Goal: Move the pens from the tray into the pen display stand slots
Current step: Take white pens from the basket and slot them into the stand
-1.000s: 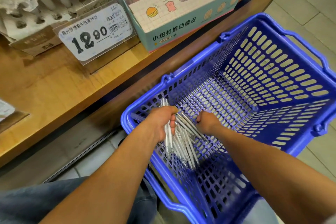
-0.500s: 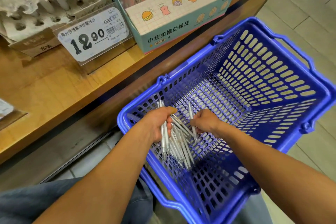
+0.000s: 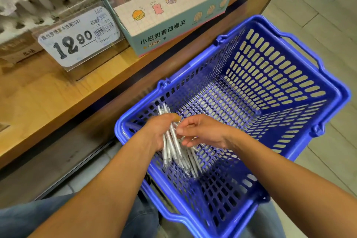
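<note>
A blue plastic basket sits on my lap beside a wooden shelf. My left hand grips a bundle of several white pens over the basket's near left corner. My right hand is level with the bundle, fingers curled, fingertips against the pens from the right; whether it pinches one is unclear. More white pens lie under the hands on the basket floor. The pen display stand, a pale block with rows of holes, stands at the top left on the shelf.
A price tag reading 12.90 leans in front of the stand. A teal and white eraser box stands to the right of it on the wooden shelf. Tiled floor shows to the right.
My right hand has lifted off the basket floor and moved left against the bundle. The left hand keeps gripping the pens and has risen slightly.
</note>
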Tool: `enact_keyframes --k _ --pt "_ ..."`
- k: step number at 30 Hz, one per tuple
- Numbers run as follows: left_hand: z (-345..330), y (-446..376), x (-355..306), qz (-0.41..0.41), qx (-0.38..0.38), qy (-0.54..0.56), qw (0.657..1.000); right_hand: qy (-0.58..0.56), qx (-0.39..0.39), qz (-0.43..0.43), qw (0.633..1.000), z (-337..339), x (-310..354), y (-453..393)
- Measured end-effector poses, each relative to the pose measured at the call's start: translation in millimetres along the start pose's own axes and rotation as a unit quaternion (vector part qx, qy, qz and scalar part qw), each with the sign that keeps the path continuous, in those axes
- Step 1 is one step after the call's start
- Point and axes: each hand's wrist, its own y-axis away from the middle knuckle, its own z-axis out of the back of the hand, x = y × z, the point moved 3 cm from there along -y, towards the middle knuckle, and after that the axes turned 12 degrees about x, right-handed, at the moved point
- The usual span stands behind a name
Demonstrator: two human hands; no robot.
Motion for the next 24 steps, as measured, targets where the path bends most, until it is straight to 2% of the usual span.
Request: enact_keyframes --k 1,3,5,7,10,13,16,18,21,24 --pt "0.7 -1.6 0.1 -0.003 -0.009 0.010 1.000 0.015 -0.013 -0.026 0.999 11.8 -6.2 -4.9" --pt "3.3 -5.1 -0.2 -0.011 -0.029 0.024 0.999 0.094 -0.100 -0.094 0.986 36.4 -24.8 -17.5" --pt "3.8 -5.5 0.0 -0.012 -0.030 0.028 0.999 0.242 -0.139 -0.190 0.941 50.2 -48.1 -30.9" --pt "4.8 -5.8 0.5 -0.008 -0.032 0.028 0.999 0.351 -0.116 -0.268 0.890 51.4 -70.2 -44.6" --pt "5.3 -4.4 1.1 -0.002 -0.034 0.017 0.999 0.443 -0.130 -0.285 0.840 48.1 -90.8 -60.7" --pt "5.5 -4.1 1.3 -0.007 -0.036 0.021 0.999 0.486 -0.162 -0.255 0.820 41.6 -95.5 -64.1" --pt "5.1 -4.1 1.3 -0.012 -0.040 0.020 0.999 0.493 -0.160 -0.253 0.817 39.8 -94.7 -60.4" --pt "5.1 -4.1 1.6 -0.014 -0.039 0.024 0.999 0.473 -0.159 -0.249 0.830 41.9 -85.9 -57.1" --pt "4.3 -4.5 1.6 -0.010 -0.033 0.024 0.999 0.389 -0.176 -0.203 0.881 45.8 -56.6 -46.2" --pt "4.1 -5.1 2.2 -0.014 -0.037 0.021 0.999 0.233 -0.179 -0.118 0.949 46.8 -17.4 -25.8"
